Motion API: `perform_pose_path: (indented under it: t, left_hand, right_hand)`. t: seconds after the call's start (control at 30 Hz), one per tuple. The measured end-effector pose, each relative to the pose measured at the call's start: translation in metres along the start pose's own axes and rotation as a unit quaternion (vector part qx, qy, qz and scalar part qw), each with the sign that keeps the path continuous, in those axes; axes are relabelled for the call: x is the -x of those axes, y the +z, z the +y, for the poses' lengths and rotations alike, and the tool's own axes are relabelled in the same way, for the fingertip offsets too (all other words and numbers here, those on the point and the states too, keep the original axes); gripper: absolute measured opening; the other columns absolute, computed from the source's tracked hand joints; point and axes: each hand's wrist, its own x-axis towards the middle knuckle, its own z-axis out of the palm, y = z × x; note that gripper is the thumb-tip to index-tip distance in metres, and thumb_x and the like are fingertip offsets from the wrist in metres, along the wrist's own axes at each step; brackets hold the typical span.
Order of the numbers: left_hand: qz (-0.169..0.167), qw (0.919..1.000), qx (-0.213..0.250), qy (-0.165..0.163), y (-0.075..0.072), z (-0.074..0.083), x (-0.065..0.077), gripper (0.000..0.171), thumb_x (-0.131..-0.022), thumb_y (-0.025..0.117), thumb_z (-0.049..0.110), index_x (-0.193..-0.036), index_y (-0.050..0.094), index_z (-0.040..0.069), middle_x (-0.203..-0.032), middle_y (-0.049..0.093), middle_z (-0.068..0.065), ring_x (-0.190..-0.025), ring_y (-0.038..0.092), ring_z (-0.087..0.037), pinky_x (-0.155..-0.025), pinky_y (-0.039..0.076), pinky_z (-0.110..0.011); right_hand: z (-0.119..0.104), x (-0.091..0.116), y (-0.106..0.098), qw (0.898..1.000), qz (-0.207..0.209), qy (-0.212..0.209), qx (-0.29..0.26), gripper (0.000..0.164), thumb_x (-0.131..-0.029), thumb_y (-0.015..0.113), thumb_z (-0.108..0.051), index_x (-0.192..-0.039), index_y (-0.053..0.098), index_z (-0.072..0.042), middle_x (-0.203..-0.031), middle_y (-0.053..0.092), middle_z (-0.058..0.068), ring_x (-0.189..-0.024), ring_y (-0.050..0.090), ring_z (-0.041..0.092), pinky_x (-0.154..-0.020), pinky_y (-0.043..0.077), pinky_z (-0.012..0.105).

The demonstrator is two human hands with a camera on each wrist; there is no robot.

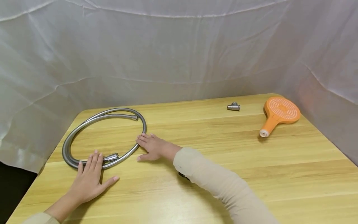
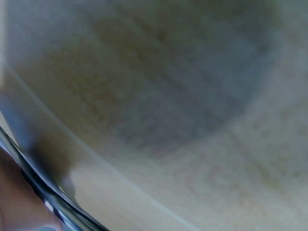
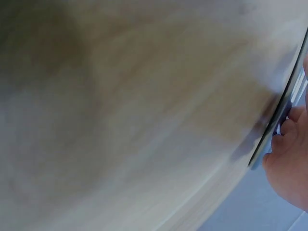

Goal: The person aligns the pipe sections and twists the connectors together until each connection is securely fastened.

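A coiled metal shower hose lies in a wide loop on the left of the wooden table. Its larger chrome end points right near the front of the loop, and its smaller end nut sits inside at the back. My left hand lies flat with fingers straight across the front of the coil, thumb spread to the right. At the loop's right side, the fingertips of my right hand touch the hose, palm down. Both wrist views catch a hand beside the hose at the frame's edge.
Far to the right, an orange shower head lies face up, its handle toward me. A small chrome tee fitting sits near the back edge of the table. Grey cloth hangs behind and along both sides.
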Motion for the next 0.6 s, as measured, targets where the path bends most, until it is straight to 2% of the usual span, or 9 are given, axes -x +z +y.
perform_pose_path:
  t: [0.4, 0.6]
  left_hand:
    - [0.000, 0.9998, 0.003, 0.018, -0.003, 0.004, 0.001, 0.100, -0.085, 0.051, 0.058, -0.144, 0.008, -0.011, -0.151, 0.002, -0.033, -0.139, 0.005, -0.048, -0.107, -0.001, -0.068]
    - [0.002, 0.9993, -0.008, 0.038, -0.008, 0.005, 0.004, 0.100, -0.085, 0.052, 0.058, -0.144, 0.008, -0.009, -0.151, 0.005, -0.032, -0.139, 0.008, -0.048, -0.108, -0.002, -0.066]
  right_hand:
    - [0.004, 0.006, -0.002, 1.000, -0.005, 0.003, 0.006, 0.075, -0.093, 0.038, -0.055, -0.150, 0.009, -0.016, -0.157, 0.003, 0.000, -0.145, 0.001, 0.016, -0.118, 0.002, 0.037]
    - [0.004, 0.011, -0.005, 1.000, -0.004, -0.003, 0.009, 0.075, -0.094, 0.038, -0.055, -0.150, 0.009, -0.015, -0.157, 0.003, 0.001, -0.145, 0.001, 0.017, -0.118, 0.002, 0.035]
